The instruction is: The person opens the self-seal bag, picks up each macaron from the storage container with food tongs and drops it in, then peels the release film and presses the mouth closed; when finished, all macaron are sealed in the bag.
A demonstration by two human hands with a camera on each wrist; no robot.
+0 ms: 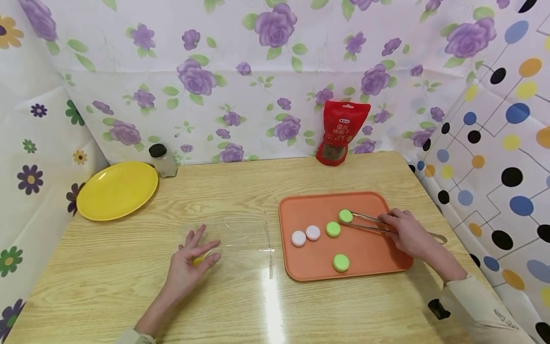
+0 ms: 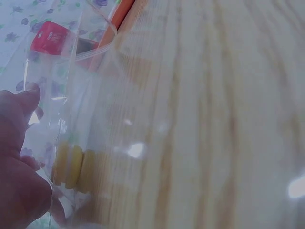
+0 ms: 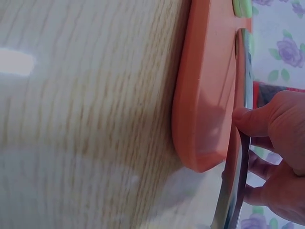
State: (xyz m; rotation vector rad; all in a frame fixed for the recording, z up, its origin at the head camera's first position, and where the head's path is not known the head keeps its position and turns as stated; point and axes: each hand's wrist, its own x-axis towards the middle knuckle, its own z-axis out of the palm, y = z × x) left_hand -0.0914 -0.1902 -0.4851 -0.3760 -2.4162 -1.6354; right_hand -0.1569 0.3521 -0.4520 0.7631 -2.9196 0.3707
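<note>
My right hand (image 1: 408, 235) grips metal tongs (image 1: 370, 228) over the orange tray (image 1: 309, 265); the tong tips lie on either side of a green macaron (image 1: 345, 216). Two more green macarons (image 1: 333, 229) and two pale pinkish-white macarons (image 1: 312, 232) sit on that tray. At the left, my left hand (image 1: 185, 272) holds the near-left end of a clear plastic box (image 1: 245, 234), thumb on one side and fingers on the other. Inside the box, yellow macarons (image 2: 74, 167) stand on edge by the hand in the left wrist view, partly hidden by the fingers in the head view.
A yellow plate (image 1: 118, 191) lies at the back left, beside a small jar with a black lid (image 1: 163, 160). Against the back cloth stands a red pouch (image 1: 341, 129). Patterned cloth walls close in the wooden table (image 1: 215, 315) at the back and sides.
</note>
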